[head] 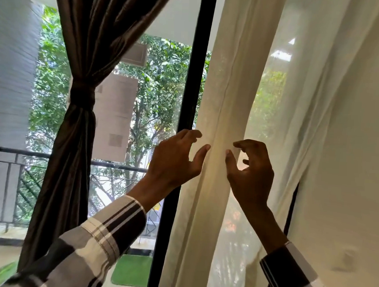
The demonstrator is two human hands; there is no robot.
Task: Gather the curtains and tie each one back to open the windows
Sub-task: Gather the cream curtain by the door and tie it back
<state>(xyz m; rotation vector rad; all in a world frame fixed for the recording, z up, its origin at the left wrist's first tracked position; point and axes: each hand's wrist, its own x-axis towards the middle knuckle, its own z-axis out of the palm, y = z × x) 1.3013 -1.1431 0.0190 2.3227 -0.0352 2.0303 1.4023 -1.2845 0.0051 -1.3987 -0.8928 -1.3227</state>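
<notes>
A dark brown curtain [84, 52] hangs at the left, gathered and bound at mid-height by a brown tie-back [82, 93]. A sheer cream curtain [228, 80] hangs loose at centre and right, covering the glass there. My left hand [177, 155] and my right hand [251, 167] are raised on either side of a thick fold of the cream curtain, fingers spread and bent towards it. The left thumb tip touches the fold; the right index fingertip touches its right edge. Neither hand grips the fabric.
A black window frame post [192, 89] stands between the two curtains. Through the glass I see a balcony railing [20, 155], a green mat [133, 270], trees and a building. A pale wall [346, 150] lies at the right.
</notes>
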